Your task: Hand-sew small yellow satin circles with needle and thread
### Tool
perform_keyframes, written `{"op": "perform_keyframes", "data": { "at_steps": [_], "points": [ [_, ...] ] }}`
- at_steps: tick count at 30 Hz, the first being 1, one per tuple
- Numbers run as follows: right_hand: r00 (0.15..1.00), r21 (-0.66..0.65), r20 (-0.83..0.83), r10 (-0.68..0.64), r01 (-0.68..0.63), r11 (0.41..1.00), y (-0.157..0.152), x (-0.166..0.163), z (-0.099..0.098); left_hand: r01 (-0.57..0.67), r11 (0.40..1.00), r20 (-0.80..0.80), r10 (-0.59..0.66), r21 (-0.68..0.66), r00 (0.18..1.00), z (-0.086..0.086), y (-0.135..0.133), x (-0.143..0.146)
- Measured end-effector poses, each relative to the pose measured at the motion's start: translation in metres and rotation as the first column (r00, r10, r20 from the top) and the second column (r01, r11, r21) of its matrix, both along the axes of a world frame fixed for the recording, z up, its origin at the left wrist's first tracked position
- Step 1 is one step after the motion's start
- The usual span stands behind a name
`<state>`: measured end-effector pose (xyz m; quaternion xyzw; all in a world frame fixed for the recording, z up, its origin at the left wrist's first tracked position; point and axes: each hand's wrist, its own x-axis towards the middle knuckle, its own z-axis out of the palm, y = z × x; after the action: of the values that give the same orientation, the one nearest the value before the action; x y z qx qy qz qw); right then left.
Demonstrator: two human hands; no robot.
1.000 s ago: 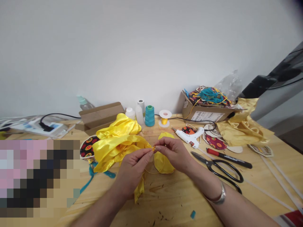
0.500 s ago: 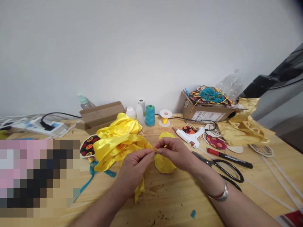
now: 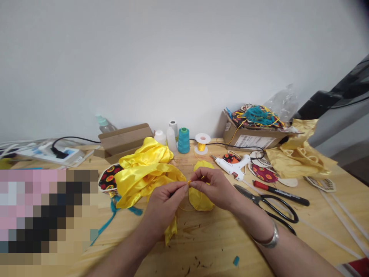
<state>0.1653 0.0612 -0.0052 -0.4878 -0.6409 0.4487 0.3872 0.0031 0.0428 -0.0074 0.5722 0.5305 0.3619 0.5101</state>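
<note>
My left hand [image 3: 164, 204] pinches a thin yellow cord [image 3: 189, 183] between thumb and forefinger. Fingertip to fingertip with it, my right hand [image 3: 215, 188] grips the same cord, closed in a pinch. Any knot there is too small to make out. Under my right hand lies a yellow fabric piece [image 3: 201, 200], partly hidden by the fingers. Shiny yellow satin [image 3: 144, 182] is heaped beside my left hand, and a strip of yellow cloth [image 3: 171, 231] hangs below that hand. A spool of yellow cord [image 3: 201, 145] stands behind, a strand running from it towards the fabric piece.
Right of my hands lie a white glue gun [image 3: 235, 167], black-handled scissors [image 3: 263, 200] and a red-and-black marker [image 3: 281, 192]. Along the wall stand a teal thread cone [image 3: 183, 141], an open cardboard box [image 3: 125, 140] and a filled carton [image 3: 250, 136]. Gold satin [image 3: 300, 154] lies far right.
Both hands stay at the same spot, still pinching the cord with their fingertips. The whole view has shifted very slightly; nothing else visibly moves.
</note>
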Motion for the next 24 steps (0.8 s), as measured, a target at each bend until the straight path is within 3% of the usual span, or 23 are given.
{"op": "perform_keyframes", "data": {
  "at_steps": [7,18,21,24],
  "points": [
    [0.995,0.164,0.098,-0.018,0.001,0.986,-0.0046,-0.0004,0.0044,-0.018,0.997,0.061,0.022,-0.071,0.998,-0.0051,0.0008,0.0002],
    [0.994,0.236,0.111,-0.007,-0.019,0.972,-0.0058,-0.0009,0.0015,-0.014,0.992,0.156,0.034,-0.128,0.987,-0.0071,0.0003,-0.0020],
    [0.986,0.389,0.166,0.000,-0.065,0.919,-0.0083,-0.0007,-0.0006,-0.041,0.996,0.104,0.049,-0.081,0.993,-0.0044,0.0002,-0.0010],
    [0.964,0.547,0.267,-0.016,-0.138,0.826,-0.0100,-0.0005,-0.0019,-0.071,0.997,0.067,0.073,-0.028,0.995,-0.0022,0.0003,0.0000]
  ]
}}
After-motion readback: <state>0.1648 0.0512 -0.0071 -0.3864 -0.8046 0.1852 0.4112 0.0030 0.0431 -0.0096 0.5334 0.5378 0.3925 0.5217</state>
